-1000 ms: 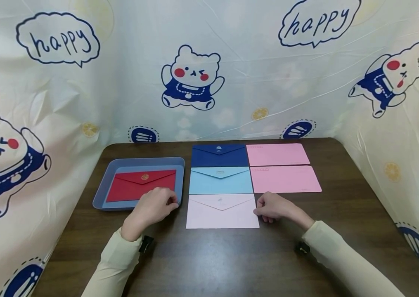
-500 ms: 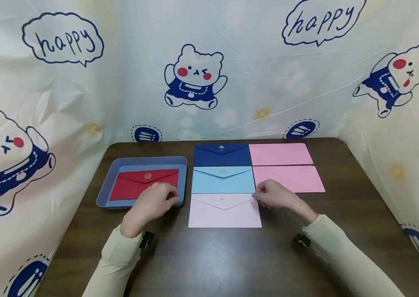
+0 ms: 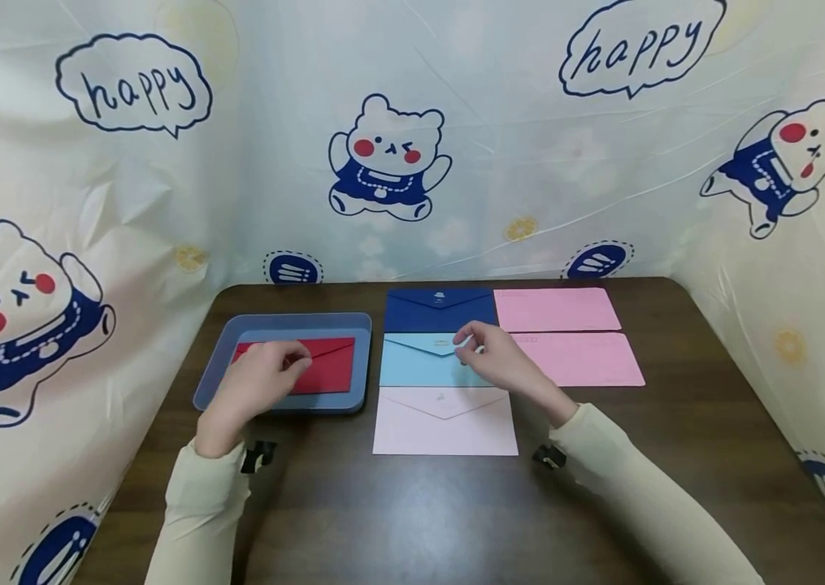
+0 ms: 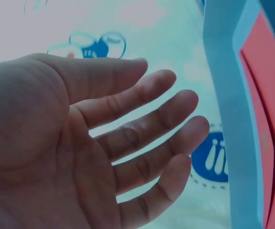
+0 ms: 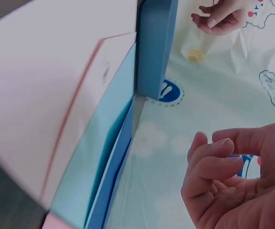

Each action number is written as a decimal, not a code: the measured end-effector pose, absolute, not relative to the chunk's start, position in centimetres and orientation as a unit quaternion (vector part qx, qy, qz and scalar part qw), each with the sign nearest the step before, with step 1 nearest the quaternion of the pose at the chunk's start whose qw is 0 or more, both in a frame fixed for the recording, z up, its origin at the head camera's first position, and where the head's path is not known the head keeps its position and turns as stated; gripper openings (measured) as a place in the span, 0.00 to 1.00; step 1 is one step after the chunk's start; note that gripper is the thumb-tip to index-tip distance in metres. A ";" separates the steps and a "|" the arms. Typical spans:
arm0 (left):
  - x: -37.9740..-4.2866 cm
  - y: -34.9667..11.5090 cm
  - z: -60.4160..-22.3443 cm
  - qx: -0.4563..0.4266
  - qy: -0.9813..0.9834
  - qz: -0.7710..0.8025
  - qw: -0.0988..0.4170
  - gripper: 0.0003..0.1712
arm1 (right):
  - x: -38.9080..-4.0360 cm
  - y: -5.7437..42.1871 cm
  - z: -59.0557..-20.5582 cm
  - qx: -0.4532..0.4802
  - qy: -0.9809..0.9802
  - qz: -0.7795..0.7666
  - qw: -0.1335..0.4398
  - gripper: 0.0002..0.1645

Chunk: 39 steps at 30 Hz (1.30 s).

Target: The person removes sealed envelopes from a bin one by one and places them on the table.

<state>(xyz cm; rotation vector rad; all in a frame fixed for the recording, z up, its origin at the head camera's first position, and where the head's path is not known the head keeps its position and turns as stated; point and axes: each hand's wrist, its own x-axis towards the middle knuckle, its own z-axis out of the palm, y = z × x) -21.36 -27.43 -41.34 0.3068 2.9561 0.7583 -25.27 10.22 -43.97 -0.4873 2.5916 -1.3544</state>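
My left hand (image 3: 258,382) hovers over the red envelope (image 3: 327,374) in the blue tray (image 3: 362,345) on the left, hiding part of its flap. In the left wrist view its fingers are loosely extended around nothing. My right hand (image 3: 503,357) is above the right part of the light blue envelope (image 3: 412,366). The right wrist view has this hand (image 5: 228,181) with loosely bent fingers and no object between them. Nearer the person lies a pale pink envelope (image 3: 449,431), and farther back a navy envelope (image 3: 441,315).
Two pink cards (image 3: 558,309) lie one behind the other, right of the envelopes; my right wrist covers a corner of the nearer one (image 3: 595,357). Everything stands on a dark wooden table (image 3: 412,520). A printed curtain (image 3: 471,187) closes off the back and sides.
My left hand has moved left, from the tray's front right corner to above the red envelope. My right hand has left the pale pink envelope's right edge and gone up and left.
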 end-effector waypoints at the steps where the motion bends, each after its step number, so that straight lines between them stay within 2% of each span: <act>1: -21.5 -27.9 -41.2 0.100 0.962 0.252 0.037 0.13 | -25.4 9.8 -43.9 -0.162 0.870 -0.458 0.086 0.12; 7: -22.2 -30.3 -41.1 0.087 0.958 0.269 0.051 0.18 | -25.8 7.0 -43.9 -0.172 0.862 -0.464 0.105 0.18; 16: -23.6 -33.6 -41.4 -0.007 0.958 0.279 0.066 0.26 | -26.0 2.3 -44.4 -0.193 0.845 -0.472 0.159 0.23; 20: -24.3 -35.0 -41.6 -0.021 0.958 0.274 0.086 0.26 | -26.1 0.5 -44.6 -0.190 0.834 -0.486 0.179 0.24; 29: -25.1 -36.6 -41.6 -0.040 0.951 0.256 0.169 0.29 | -26.3 -3.0 -44.5 -0.167 0.794 -0.539 0.225 0.27; 34: -25.4 -36.8 -41.8 -0.074 0.921 0.307 0.229 0.32 | -26.2 -4.9 -45.0 -0.142 0.771 -0.557 0.275 0.33; 39: -25.7 -37.0 -42.1 -0.099 0.894 0.360 0.248 0.30 | -26.1 -6.1 -45.6 -0.141 0.757 -0.558 0.309 0.41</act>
